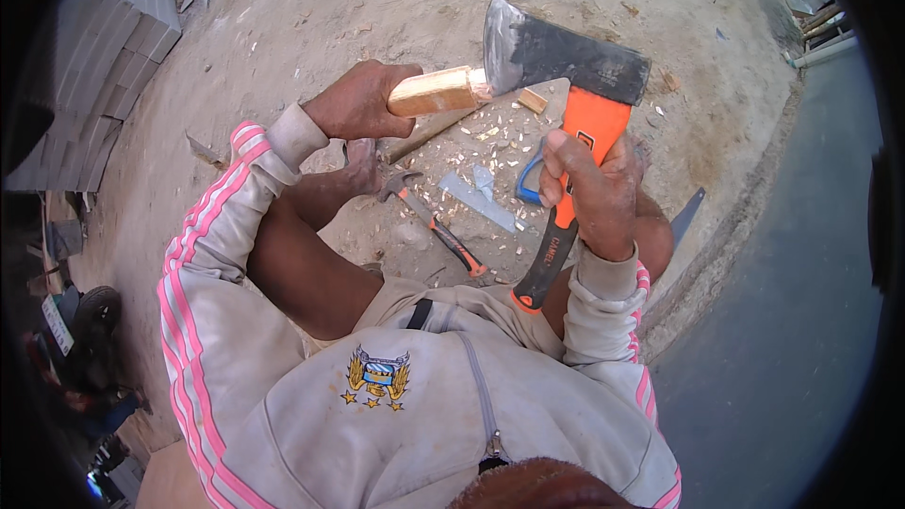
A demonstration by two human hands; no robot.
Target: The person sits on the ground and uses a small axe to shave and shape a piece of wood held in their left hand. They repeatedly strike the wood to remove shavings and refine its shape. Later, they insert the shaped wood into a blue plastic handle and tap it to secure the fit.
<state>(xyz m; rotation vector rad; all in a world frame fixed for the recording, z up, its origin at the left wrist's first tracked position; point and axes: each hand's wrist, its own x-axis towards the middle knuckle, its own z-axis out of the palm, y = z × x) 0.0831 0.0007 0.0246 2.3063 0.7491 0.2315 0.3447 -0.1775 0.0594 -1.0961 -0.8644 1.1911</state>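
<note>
1. The left hand (360, 99) is closed around one end of a pale wooden block (439, 90), fingers wrapped over it and knuckles facing up. The left forearm rises from the bent knee in a grey sleeve with pink stripes.
2. The block points to the right, held above the dirt ground (311, 9), and its free end touches the grey cutting edge of the hatchet (564, 113).
3. The right hand (592, 190) is clenched on the hatchet's orange handle just below the head, thumb up along the handle. The black lower grip slants down toward the person's lap.
4. The hatchet's dark head sits above the right hand, blade turned left against the block.
5. On the ground between the knees lie pliers (436, 223) with orange and black handles, jaws toward the left foot.
6. Just right of the pliers lie a flat grey strip (478, 202) and pale wood chips (481, 137) scattered over the dirt.
7. A blue loop (528, 181) shows behind the hatchet handle, partly hidden.
8. Stacked grey bricks (113, 66) stand at the far left edge of the ground.
</note>
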